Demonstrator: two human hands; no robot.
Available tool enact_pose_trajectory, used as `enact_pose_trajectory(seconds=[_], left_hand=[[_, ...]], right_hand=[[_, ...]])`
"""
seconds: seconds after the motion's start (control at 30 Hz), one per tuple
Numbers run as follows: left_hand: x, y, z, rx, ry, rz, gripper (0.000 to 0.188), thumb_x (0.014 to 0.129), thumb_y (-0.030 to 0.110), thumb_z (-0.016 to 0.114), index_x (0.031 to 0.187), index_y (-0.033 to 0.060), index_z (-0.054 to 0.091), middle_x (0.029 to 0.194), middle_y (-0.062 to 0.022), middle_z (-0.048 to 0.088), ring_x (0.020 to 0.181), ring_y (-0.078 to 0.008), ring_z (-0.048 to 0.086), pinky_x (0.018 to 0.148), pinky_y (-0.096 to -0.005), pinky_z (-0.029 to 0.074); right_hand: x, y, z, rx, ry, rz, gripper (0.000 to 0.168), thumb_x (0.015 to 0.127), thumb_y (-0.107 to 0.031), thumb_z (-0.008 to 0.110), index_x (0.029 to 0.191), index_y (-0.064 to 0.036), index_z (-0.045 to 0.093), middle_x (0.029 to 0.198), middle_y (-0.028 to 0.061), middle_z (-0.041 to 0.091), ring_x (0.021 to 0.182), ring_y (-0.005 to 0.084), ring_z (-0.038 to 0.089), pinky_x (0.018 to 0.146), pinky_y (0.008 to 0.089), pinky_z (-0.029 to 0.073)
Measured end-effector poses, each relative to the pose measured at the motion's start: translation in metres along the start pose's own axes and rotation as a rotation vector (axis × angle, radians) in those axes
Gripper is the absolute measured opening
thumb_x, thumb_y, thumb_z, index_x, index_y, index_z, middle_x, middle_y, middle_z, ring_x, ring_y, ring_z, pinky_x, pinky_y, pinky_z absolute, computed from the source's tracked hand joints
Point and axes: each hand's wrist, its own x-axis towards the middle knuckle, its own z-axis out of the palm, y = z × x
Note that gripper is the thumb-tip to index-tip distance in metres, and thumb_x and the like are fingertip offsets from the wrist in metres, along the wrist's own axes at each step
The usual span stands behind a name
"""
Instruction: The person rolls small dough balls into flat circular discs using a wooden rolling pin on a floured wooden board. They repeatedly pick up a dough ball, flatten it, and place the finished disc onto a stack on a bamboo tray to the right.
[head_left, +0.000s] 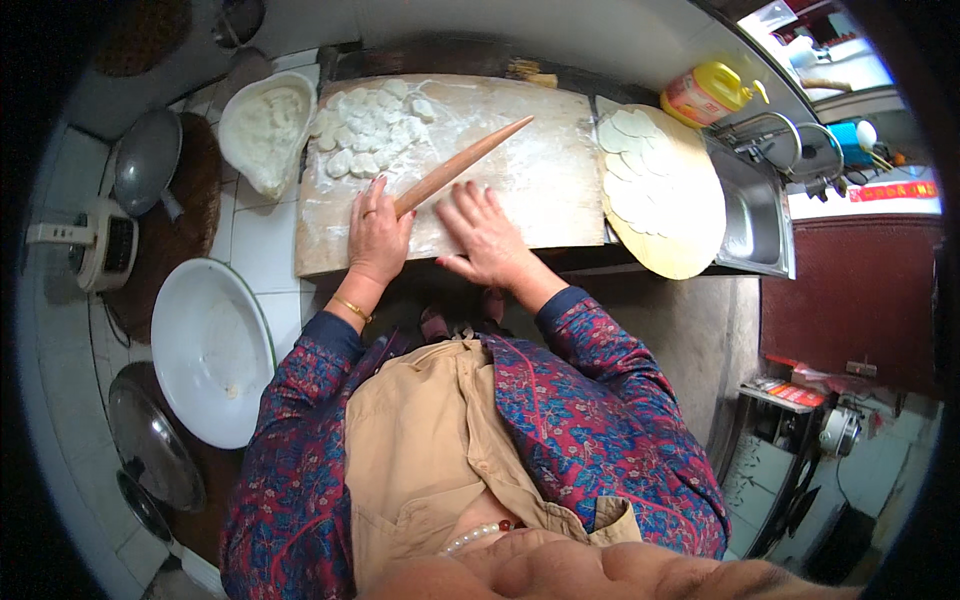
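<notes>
A tapered wooden rolling pin (465, 163) lies slantwise over a floured wooden board (555, 217). My left hand (380, 229) rests at the board's front edge and touches the pin's near end; whether its fingers close around the pin is hard to tell. My right hand (482, 234) is spread flat on the board just right of the pin, holding nothing. Behind my left hand lie many flattened dough pieces (367, 124), dusted with flour. Rolled dough rounds (634, 169) overlap on a round pale tray (675, 259) to the right of the board.
A bowl of flour (268, 127) stands left of the board. Nearer on the left are a large white basin (214, 352), a wok (148, 161) and a pan lid (155, 435). At right are a metal sink (750, 206) and a yellow pump bottle (705, 94).
</notes>
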Motion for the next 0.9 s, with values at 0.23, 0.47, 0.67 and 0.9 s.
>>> enact_pose_trajectory(seconds=[0.23,0.47,0.67,0.9], left_hand=[[-0.001,0.002,0.001,-0.022,-0.026,-0.030,0.034,0.088,0.023,0.067,0.108,-0.0019,0.056,0.140,-0.0238,0.049,0.128,-0.0393,0.047,0.113,-0.0507,0.033],[-0.002,-0.001,0.006,0.004,-0.003,-0.031,0.038,0.086,0.020,0.068,0.113,-0.0021,0.052,0.137,-0.0233,0.051,0.122,-0.0419,0.049,0.109,-0.0503,0.036],[-0.001,0.000,0.006,0.024,-0.017,-0.059,0.034,0.086,0.018,0.068,0.111,-0.0002,0.053,0.137,-0.0223,0.051,0.120,-0.0421,0.050,0.105,-0.0492,0.039],[-0.002,-0.002,0.007,0.043,-0.066,-0.110,0.033,0.086,0.017,0.067,0.111,-0.0002,0.054,0.138,-0.0226,0.051,0.122,-0.0417,0.050,0.106,-0.0486,0.039]], right_hand=[[-0.026,0.003,0.015,-0.018,0.045,-0.087,0.067,0.079,-0.016,0.067,0.142,-0.006,0.045,0.150,0.0206,0.040,0.139,0.0396,0.038,0.114,0.0542,0.030],[-0.017,0.002,-0.002,0.074,0.049,-0.067,0.068,0.079,-0.016,0.067,0.143,-0.008,0.045,0.150,0.0212,0.039,0.140,0.0386,0.037,0.116,0.0549,0.027],[-0.021,0.023,0.004,0.106,0.030,-0.241,0.055,0.085,-0.015,0.062,0.137,-0.003,0.049,0.146,0.0195,0.045,0.138,0.0388,0.041,0.114,0.0516,0.032],[-0.013,0.047,-0.006,0.730,-0.070,-0.004,0.032,0.093,-0.014,0.057,0.123,-0.001,0.057,0.123,0.0180,0.062,0.120,0.0406,0.056,0.107,0.0447,0.041]])
